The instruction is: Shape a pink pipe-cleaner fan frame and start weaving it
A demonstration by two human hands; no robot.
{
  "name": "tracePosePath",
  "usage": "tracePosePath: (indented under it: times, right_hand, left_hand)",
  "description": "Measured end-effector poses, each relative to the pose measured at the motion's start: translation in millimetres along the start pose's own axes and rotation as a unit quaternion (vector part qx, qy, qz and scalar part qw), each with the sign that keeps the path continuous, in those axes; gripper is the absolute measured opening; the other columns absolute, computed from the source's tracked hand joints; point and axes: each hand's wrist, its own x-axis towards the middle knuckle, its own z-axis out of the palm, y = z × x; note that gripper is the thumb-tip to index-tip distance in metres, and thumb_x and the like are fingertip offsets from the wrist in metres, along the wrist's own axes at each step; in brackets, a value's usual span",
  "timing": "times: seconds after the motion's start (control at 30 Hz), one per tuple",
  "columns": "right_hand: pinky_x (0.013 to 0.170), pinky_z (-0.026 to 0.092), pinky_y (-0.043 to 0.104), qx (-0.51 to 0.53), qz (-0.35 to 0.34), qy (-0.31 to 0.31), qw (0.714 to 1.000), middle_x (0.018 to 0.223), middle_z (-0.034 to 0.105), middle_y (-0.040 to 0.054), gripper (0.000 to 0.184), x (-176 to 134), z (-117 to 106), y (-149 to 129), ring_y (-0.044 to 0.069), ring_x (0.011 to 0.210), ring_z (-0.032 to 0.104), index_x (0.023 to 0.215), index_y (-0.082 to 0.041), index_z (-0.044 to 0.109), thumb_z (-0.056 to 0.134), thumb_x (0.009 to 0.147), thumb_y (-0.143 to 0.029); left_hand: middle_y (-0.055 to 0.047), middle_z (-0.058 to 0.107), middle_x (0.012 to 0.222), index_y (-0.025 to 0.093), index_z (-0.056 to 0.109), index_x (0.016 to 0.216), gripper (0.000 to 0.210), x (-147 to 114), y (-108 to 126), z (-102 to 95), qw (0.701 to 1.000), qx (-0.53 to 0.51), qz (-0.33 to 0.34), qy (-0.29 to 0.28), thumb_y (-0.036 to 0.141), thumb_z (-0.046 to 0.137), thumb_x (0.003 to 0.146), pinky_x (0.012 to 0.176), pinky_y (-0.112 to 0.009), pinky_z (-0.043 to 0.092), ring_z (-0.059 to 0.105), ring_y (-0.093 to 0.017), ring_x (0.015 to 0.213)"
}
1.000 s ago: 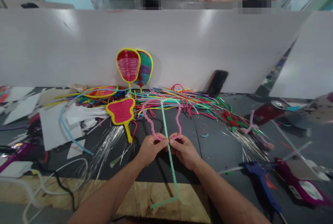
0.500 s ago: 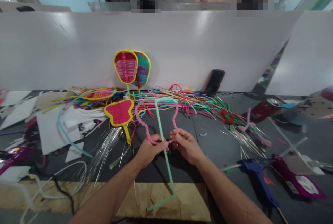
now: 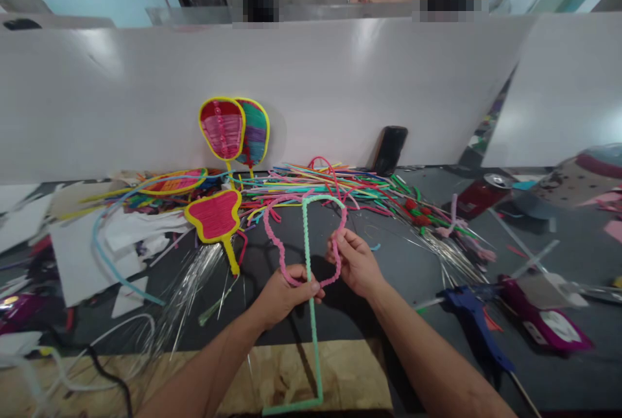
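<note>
Both hands hold up one outline bent from fuzzy pipe cleaners. A wavy pink pipe cleaner (image 3: pixel 275 240) forms a rounded, lobed loop. Down through it runs a mint-green pipe cleaner (image 3: pixel 308 236), curved over at the top right and bent sideways at its lower end. My left hand (image 3: pixel 296 288) pinches the bottom of the loop where pink and green cross. Higher on the right side, my right hand (image 3: pixel 354 259) closes thumb and fingers on the pink pipe cleaner. Left of the loop lies a finished pink fan with yellow edging (image 3: pixel 214 217).
Two fan shapes (image 3: pixel 222 129) lean on the white partition (image 3: pixel 315 81). Loose pipe cleaners (image 3: pixel 321 178) lie behind the hands. At right are a phone (image 3: pixel 390 149), a red can (image 3: pixel 484 194), a blue glue gun (image 3: pixel 473 327) and a purple package (image 3: pixel 547 321). Wooden board (image 3: pixel 272 366) lies in front.
My right hand has shifted from the loop's bottom up along its right side. The pink loop sits slightly lower and further right, its lower right now more rounded. The view has turned slightly.
</note>
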Motion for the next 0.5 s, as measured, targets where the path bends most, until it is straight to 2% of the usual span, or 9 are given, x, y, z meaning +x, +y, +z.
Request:
tracePosePath:
  times: [0.2,0.37,0.5]
  right_hand:
    - [0.049,0.035,0.02,-0.005,-0.002,0.023,1.0,0.059,0.049,-0.0044,0.02,-0.1,2.9,3.2,0.006,0.049,0.039,0.07,-0.018,0.058,0.069,0.073,-0.035]
    - [0.05,0.038,0.02,0.003,0.039,0.04,0.998,0.064,0.057,-0.0009,0.023,-0.4,3.6,1.2,0.007,0.052,0.045,0.077,-0.017,0.064,0.07,0.071,-0.038]
    - [0.052,0.041,0.021,-0.005,0.058,0.046,0.997,0.066,0.059,0.0,0.024,-1.0,3.2,0.2,0.008,0.054,0.049,0.077,-0.017,0.065,0.072,0.069,-0.038]
  left_hand:
    - [-0.006,0.07,0.073,0.013,0.062,0.072,0.023,0.3,-1.8,-0.8,0.999,0.038,0.013,-0.014,0.036,0.067,0.072,0.066,-0.025,0.048,0.063,-0.014,0.067]
    - [-0.005,0.07,0.071,0.014,0.059,0.07,0.026,2.1,-0.6,-1.2,1.0,0.009,-0.003,0.018,0.038,0.068,0.07,0.063,-0.025,0.048,0.063,-0.014,0.064]
    - [-0.005,0.07,0.071,0.014,0.059,0.07,0.025,3.2,-1.0,-2.4,1.0,0.015,-0.002,0.014,0.038,0.068,0.07,0.063,-0.025,0.047,0.064,-0.014,0.064]
